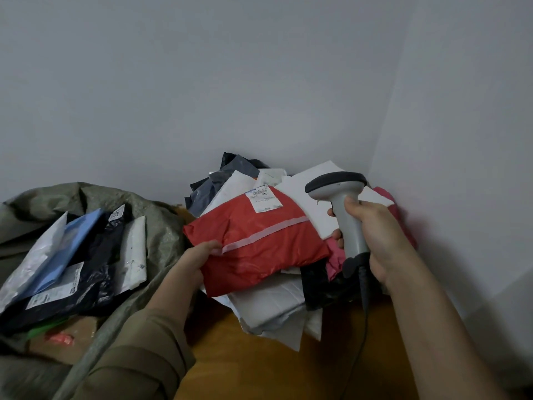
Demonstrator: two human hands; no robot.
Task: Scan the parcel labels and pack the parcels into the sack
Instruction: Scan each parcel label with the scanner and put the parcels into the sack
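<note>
My left hand (196, 258) grips the near left edge of a red parcel (259, 243), thumb on top. The parcel lies on a pile of parcels in the corner, its white label (264, 200) facing up at the far end. My right hand (372, 235) holds a grey barcode scanner (341, 203) by its handle, head pointing left above the red parcel. An open grey-green woven sack (161, 226) lies at the left. Several parcels rest in it: a black one (95, 264) with a white label, a blue one (72, 241) and white ones.
The corner pile holds white parcels (271, 304), dark grey ones (213, 183), a black one (320, 287) and a pink one (403, 223). It sits on an orange-brown surface (259, 365). Pale walls close the back and right. The scanner's cable (364, 310) hangs down. A brown carton (72, 339) lies in the sack.
</note>
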